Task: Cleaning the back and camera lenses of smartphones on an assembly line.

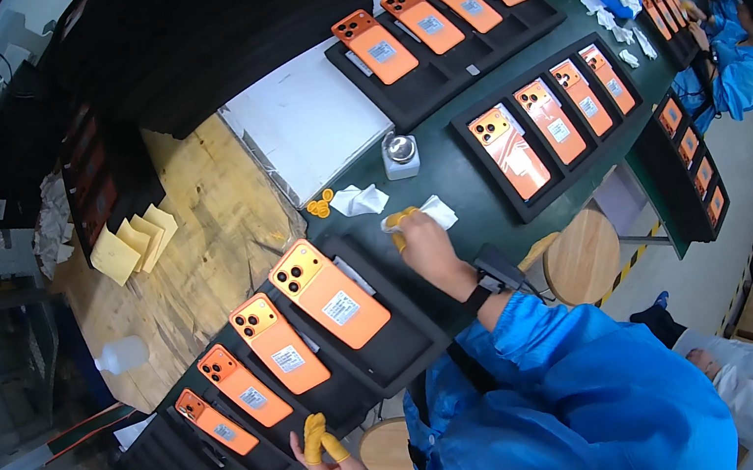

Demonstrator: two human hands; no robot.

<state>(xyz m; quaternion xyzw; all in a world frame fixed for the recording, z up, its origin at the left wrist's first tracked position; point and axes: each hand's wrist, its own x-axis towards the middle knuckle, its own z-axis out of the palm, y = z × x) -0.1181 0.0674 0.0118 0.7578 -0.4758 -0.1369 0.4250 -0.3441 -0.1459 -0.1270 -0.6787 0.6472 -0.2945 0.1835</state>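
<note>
My right hand (428, 244), in yellow finger cots, is closed on a folded white wipe (439, 213) on the green bench. My left hand (332, 456), with yellow finger cots too, is beside the near edge of a black foam tray (402, 325). Its fingers are apart, and I see nothing held in it. Orange phones lie back up in the tray, each with a white label. The largest phone (330, 295) is nearest my right hand; the others, such as this phone (279, 343), run down to the left.
Beyond my right hand stand a pump bottle (400, 156), another white wipe (359, 200) and loose finger cots (321, 204). More phone trays (540, 198) line the bench on the right. Yellow sheets (134, 246) lie on the wooden board. A person in blue (737, 70) works at far right.
</note>
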